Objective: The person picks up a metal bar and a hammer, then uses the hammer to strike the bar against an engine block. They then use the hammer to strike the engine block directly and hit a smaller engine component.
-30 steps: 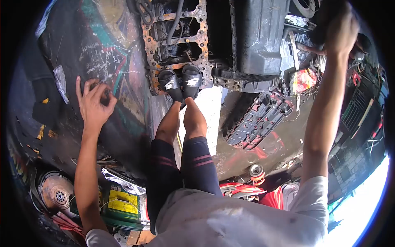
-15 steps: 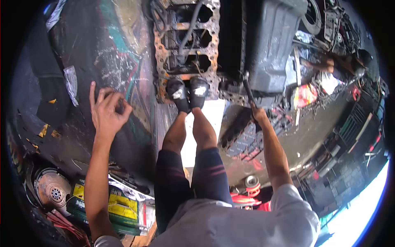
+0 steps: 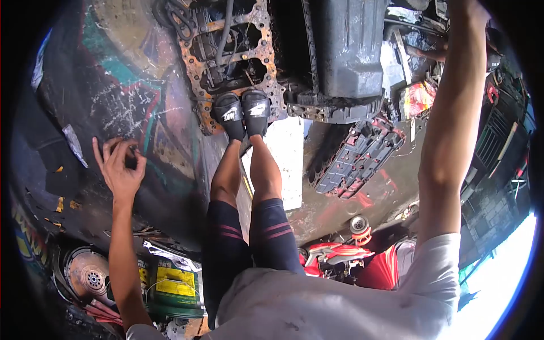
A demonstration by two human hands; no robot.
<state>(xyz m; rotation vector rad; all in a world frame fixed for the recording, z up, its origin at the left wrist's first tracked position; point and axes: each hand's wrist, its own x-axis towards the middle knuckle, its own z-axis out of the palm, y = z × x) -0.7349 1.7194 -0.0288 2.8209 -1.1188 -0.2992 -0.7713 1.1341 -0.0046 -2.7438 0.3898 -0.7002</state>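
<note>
My left hand [image 3: 120, 167] is raised over the dark painted surface, its thumb and forefinger curled together into a ring. Whatever they pinch, if anything, is too small to name. My right hand [image 3: 469, 8] is lifted far up at the top right, where the frame's edge cuts it off; its fingers and anything in them are hidden. My feet in black slides [image 3: 256, 107] rest on the near end of a rusty engine block [image 3: 199, 72]. Right of the block lies a black oil pan [image 3: 352, 56]. A grey ribbed engine part [image 3: 358, 161] with red patches sits closer to me.
A round metal disc like a flywheel [image 3: 85, 277] and a green and yellow container [image 3: 177, 286] stand at the lower left. Red machinery [image 3: 334, 252] is behind me at the right. Another person's limb [image 3: 428, 54] shows at the far right, beside a red and yellow packet [image 3: 418, 99].
My right hand, which held a long-handled ratchet or wrench by the oil pan, has swung up and right to the frame's edge. My left hand moved slightly left and down. The view has shifted.
</note>
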